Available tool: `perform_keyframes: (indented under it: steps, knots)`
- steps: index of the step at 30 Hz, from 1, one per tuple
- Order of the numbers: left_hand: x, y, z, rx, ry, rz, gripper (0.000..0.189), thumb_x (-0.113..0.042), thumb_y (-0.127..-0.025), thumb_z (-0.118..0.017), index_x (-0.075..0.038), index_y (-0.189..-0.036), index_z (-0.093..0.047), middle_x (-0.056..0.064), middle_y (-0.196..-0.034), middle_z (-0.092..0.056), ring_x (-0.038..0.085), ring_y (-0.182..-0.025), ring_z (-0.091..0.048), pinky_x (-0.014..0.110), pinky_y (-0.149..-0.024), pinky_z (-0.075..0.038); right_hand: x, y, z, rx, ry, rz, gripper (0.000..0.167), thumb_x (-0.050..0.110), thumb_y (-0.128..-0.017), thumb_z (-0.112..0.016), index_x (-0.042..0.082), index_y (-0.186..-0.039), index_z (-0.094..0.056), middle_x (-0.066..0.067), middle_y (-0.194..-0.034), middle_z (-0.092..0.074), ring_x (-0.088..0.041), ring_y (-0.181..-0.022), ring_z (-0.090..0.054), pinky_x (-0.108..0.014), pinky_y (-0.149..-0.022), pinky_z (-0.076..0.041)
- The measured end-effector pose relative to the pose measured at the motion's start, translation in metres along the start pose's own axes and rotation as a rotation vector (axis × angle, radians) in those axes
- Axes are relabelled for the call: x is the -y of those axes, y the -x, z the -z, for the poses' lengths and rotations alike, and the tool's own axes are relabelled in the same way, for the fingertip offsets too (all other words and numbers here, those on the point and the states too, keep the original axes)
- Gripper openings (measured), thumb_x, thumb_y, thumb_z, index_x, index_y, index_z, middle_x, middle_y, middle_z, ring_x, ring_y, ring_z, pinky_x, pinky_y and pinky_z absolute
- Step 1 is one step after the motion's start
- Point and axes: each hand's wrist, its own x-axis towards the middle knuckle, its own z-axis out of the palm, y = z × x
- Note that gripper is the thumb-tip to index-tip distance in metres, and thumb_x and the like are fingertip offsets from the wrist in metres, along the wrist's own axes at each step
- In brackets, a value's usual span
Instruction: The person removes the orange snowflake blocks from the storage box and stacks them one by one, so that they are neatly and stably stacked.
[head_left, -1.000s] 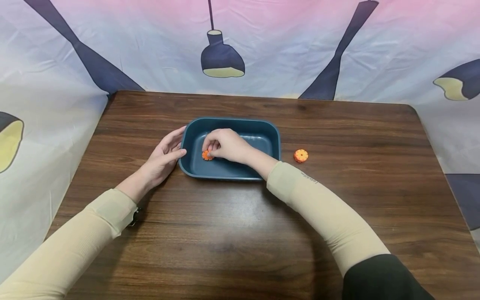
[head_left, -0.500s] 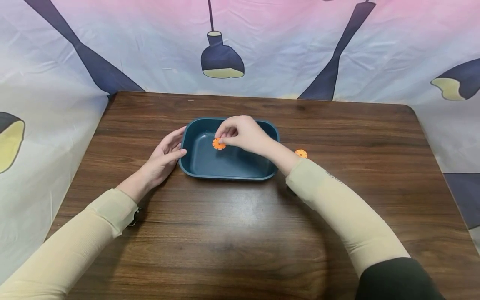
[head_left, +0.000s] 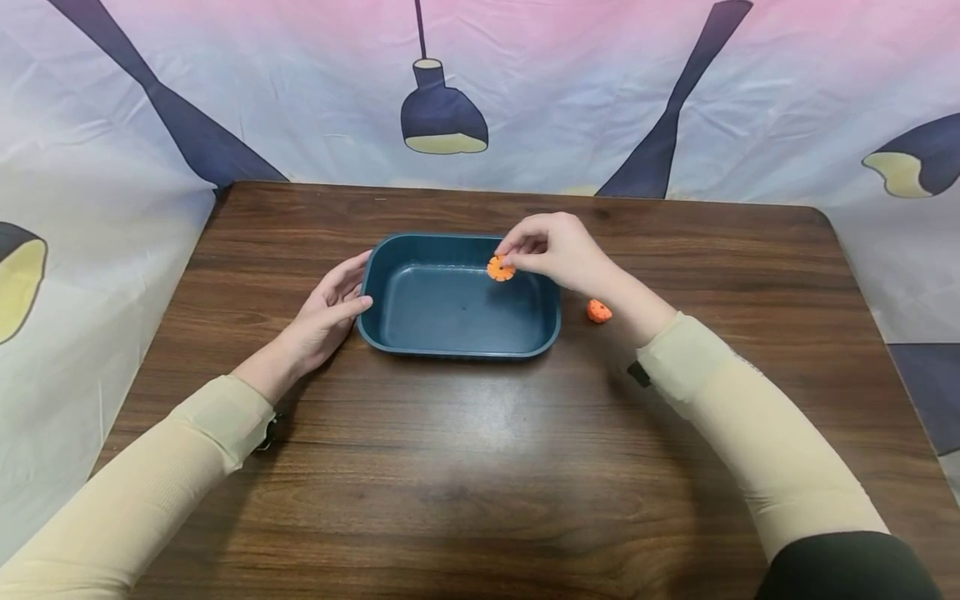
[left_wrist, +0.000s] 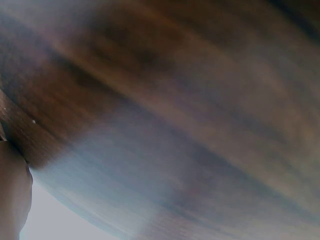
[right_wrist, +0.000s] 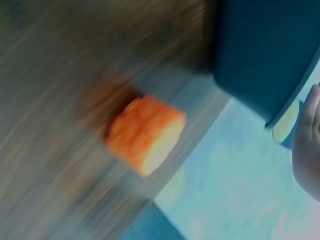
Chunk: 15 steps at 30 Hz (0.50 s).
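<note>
A dark blue plastic basin stands on the wooden table. My left hand holds its left end, with the thumb at the rim and the fingers along the outer wall. Between the thumb and fingertips of my right hand, I pinch an orange notched disc with a small centre hole, above the basin's right part. To the right of the basin sits a short orange stack of similar discs, partly covered by my right forearm. The right wrist view shows this stack blurred, as a ridged orange cylinder.
The brown wood-grain table ends at a printed cloth backdrop with lamp drawings. In the left wrist view, only blurred tabletop and a bit of skin at the left edge appear.
My right hand has lifted the orange disc from the basin's floor and carried it right, towards the basin's right end. The left hand has stayed at the left end.
</note>
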Motion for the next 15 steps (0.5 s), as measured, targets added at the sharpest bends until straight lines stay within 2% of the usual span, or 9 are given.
perform_keyframes:
  steps: [4,11,15]
  knots:
    - [-0.001,0.0,0.0,-0.002,0.0,0.002,0.06,0.004,-0.107,-0.052,-0.018,-0.162,-0.041,-0.013,-0.148,-0.053,0.002,-0.138,-0.049,0.015,-0.11,-0.043,-0.01,0.011,0.011,-0.035,-0.009,-0.014,0.01,0.007,-0.096,-0.078,0.008,-0.106,-0.082,-0.01,-0.097,-0.079,-0.024,-0.081,-0.069,-0.023,-0.071,-0.053]
    - [-0.001,0.0,0.0,-0.001,-0.013,0.01,0.06,0.002,-0.107,-0.053,-0.02,-0.162,-0.041,-0.014,-0.149,-0.052,0.001,-0.138,-0.048,0.015,-0.11,-0.042,-0.023,0.032,0.026,-0.091,0.006,-0.06,0.009,0.008,-0.095,-0.08,0.009,-0.103,-0.083,-0.006,-0.094,-0.076,-0.012,-0.078,-0.065,-0.021,-0.071,-0.053]
    - [-0.001,0.0,0.0,0.002,-0.017,0.01,0.06,0.002,-0.107,-0.053,-0.02,-0.162,-0.041,-0.014,-0.15,-0.052,0.001,-0.139,-0.048,0.015,-0.111,-0.042,-0.031,0.043,0.033,-0.114,0.011,-0.079,0.008,0.007,-0.094,-0.081,0.008,-0.102,-0.083,-0.004,-0.092,-0.076,-0.009,-0.076,-0.065,-0.02,-0.071,-0.053]
